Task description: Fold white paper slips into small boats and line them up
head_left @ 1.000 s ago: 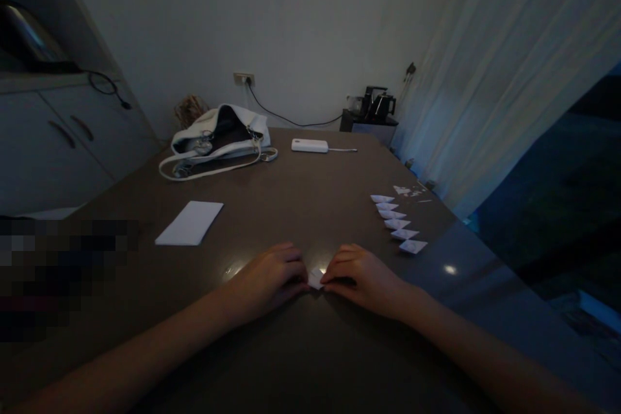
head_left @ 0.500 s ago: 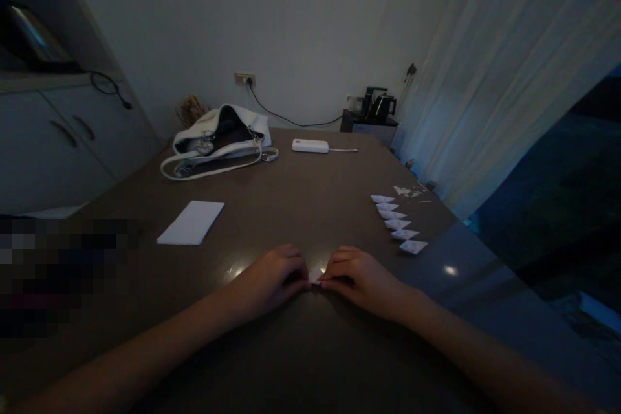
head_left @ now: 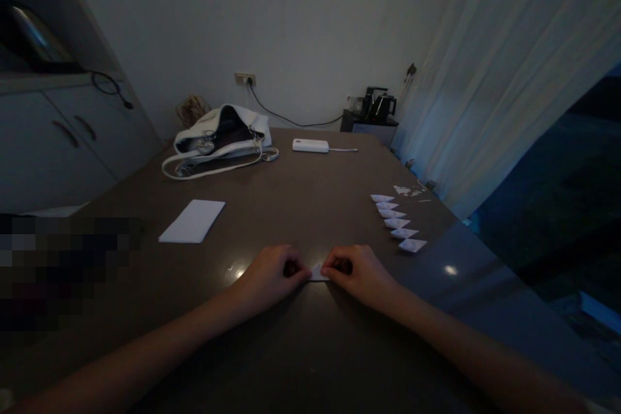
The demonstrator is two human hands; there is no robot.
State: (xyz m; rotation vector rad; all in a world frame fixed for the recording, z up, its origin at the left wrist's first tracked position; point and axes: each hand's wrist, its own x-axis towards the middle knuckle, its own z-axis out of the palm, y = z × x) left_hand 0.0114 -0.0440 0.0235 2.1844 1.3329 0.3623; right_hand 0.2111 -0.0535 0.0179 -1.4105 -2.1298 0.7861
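My left hand [head_left: 272, 275] and my right hand [head_left: 359, 273] rest on the dark table [head_left: 301, 207], fingers curled. Between their fingertips they pinch a small white folded paper piece [head_left: 317, 272] that lies on the tabletop. Most of the paper is hidden by my fingers. To the right, a row of several small white folded paper boats [head_left: 398, 223] lies on the table, apart from my hands.
A white sheet of paper [head_left: 192, 221] lies at left. A white handbag [head_left: 220, 139] and a white power bank [head_left: 310, 145] with a cable sit at the far end. Paper scraps [head_left: 407, 191] lie near the right edge. A cabinet [head_left: 58, 142] stands left, curtains right.
Both hands have curled tighter into pinches on the paper piece and shifted slightly away from me. The rest of the table is unchanged.
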